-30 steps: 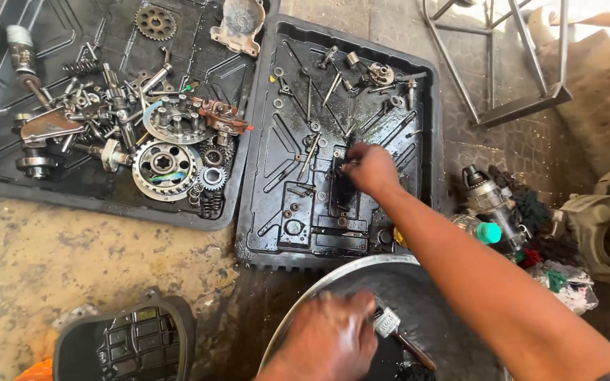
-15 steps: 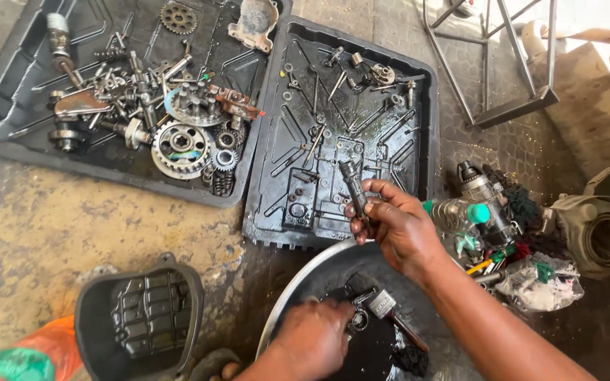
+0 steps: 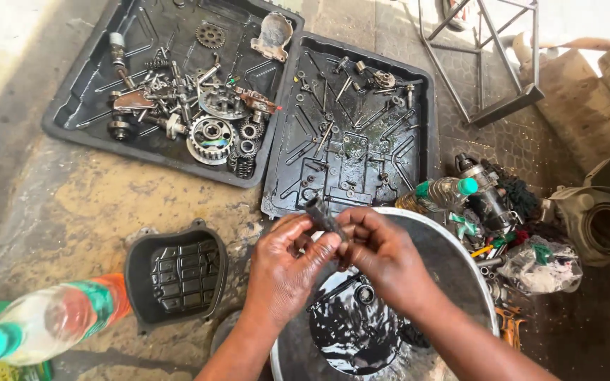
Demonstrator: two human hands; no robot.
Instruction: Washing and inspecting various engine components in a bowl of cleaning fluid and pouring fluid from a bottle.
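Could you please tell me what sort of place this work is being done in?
Most likely a small engine repair workshop, working on the floor: black trays hold gears and bolts, and both hands hold a dark metal part over a basin of dirty black liquid.

The dark metal part [image 3: 321, 215] is mostly hidden between both hands' fingers; the blurred bottle [image 3: 40, 321] is cut off at left.

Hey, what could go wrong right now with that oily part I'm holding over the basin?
Both hands, left and right, pinch a small dark shaft above the basin of black liquid. With greasy fingers the grip may slip, and the shaft could splash in and be hard to find. The bottle at the lower left lies close and might get knocked.
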